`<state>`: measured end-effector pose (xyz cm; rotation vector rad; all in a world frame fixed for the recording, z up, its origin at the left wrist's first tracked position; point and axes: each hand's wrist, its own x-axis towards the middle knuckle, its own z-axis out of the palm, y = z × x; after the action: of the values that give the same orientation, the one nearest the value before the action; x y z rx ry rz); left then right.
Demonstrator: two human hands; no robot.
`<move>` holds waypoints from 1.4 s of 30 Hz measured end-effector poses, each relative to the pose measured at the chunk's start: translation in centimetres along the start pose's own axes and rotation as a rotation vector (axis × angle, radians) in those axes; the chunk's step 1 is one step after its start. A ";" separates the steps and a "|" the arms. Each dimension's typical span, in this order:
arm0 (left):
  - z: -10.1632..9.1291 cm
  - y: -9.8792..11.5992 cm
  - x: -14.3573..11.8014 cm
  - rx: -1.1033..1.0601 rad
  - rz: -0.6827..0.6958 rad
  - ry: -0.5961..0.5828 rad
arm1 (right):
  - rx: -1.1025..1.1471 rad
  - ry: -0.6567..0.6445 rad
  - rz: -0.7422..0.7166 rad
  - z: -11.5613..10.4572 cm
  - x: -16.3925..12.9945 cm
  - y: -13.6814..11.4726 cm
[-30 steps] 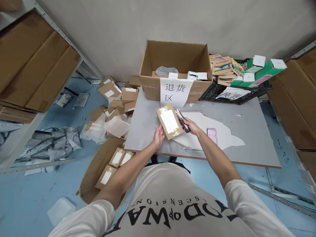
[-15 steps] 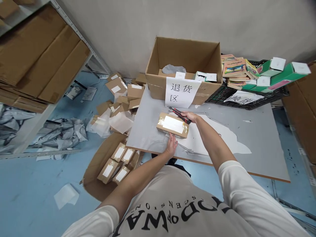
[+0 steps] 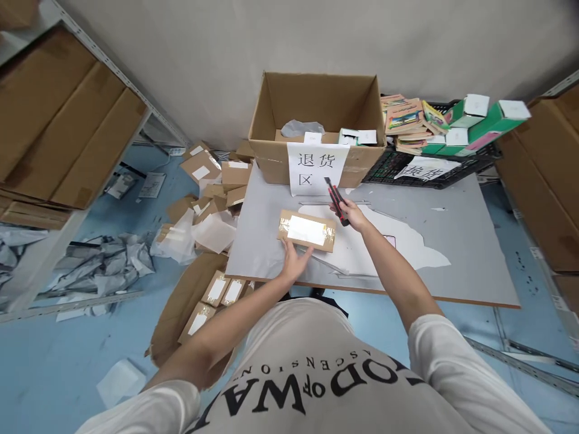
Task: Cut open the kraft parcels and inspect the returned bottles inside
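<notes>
Head view: left hand [image 3: 294, 263] lies spread, fingers against the near edge of a taped parcel [image 3: 307, 230] lying flat on the table [image 3: 470, 241]. Right hand [image 3: 351, 214] grips a cutter [image 3: 336, 198] just beyond the parcel's right end

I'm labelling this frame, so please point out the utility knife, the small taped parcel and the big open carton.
utility knife [image 3: 335, 198]: head view, red-and-black handle above the right hand.
small taped parcel [image 3: 307, 230]: head view, its white label.
big open carton [image 3: 271, 160]: head view, front wall left of the sign.

Taped brown parcel [image 3: 307, 230] flat; upright cutter [image 3: 336, 200]
</notes>
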<state>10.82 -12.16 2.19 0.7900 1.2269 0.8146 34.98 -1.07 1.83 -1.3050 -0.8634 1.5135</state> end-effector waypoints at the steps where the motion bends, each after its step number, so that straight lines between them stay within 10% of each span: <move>1: -0.5 0.8 0.2 0.144 0.132 0.010 | 0.010 0.038 -0.047 -0.8 -1.5 0.2; 7: -2.0 5.4 6.2 0.577 0.553 -0.267 | -0.093 0.148 -0.001 -3.3 -11.4 4.6; 12: -3.1 5.2 10.0 0.810 0.607 -0.291 | 0.003 0.124 0.069 -2.6 -15.3 8.5; 21: -3.9 5.2 10.5 1.558 0.521 -0.378 | -0.025 0.064 0.047 -1.8 -15.0 9.9; 42: -4.1 5.0 10.7 1.576 0.565 -0.349 | -0.058 0.109 0.038 -1.0 -14.2 9.3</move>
<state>7.84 -0.10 0.79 2.4955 1.1748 -0.0789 34.24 -17.58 -2.25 -1.4393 -0.8216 1.4419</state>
